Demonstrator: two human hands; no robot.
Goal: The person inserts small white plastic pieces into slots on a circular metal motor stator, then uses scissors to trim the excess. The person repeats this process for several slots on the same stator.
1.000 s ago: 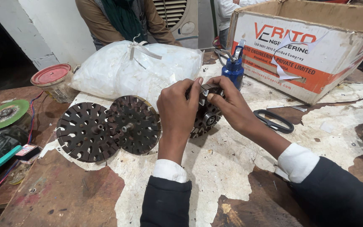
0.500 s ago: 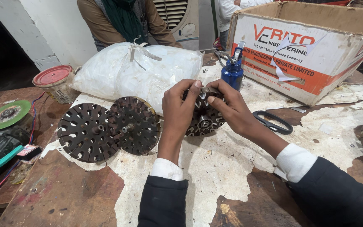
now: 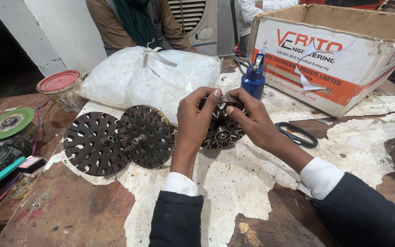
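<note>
Both hands have shifted little over the last second: the slotted metal disc they work on stays tilted up on its edge, and the fingertips have crept along to its top rim. Left hand (image 3: 196, 116) comes from the near side, its grip narrow, thumb and forefinger pinched on the upper edge of the tilted stator disc (image 3: 221, 128). Right hand (image 3: 251, 120) mirrors it from the other side, fingers curled over the same rim, thumb beside the left forefinger. So the disc sits between the two grips, its centre hub showing below the fingers and its lower edge resting on the surface (image 3: 60, 215), where torn white paper (image 3: 234, 183) lies.

Just left of the left wrist two more slotted discs lie flat, the left flat disc (image 3: 95, 144) partly under the right flat disc (image 3: 146, 136). Behind them sits a tied white plastic bag (image 3: 147, 77). A blue bottle (image 3: 253, 80) stands just beyond the hands, a cardboard box (image 3: 339, 59) behind it. Black scissors (image 3: 296, 134) lie near the right forearm. A red-lidded tin (image 3: 60, 89) and a green grinding wheel (image 3: 9, 122) sit far left.
</note>
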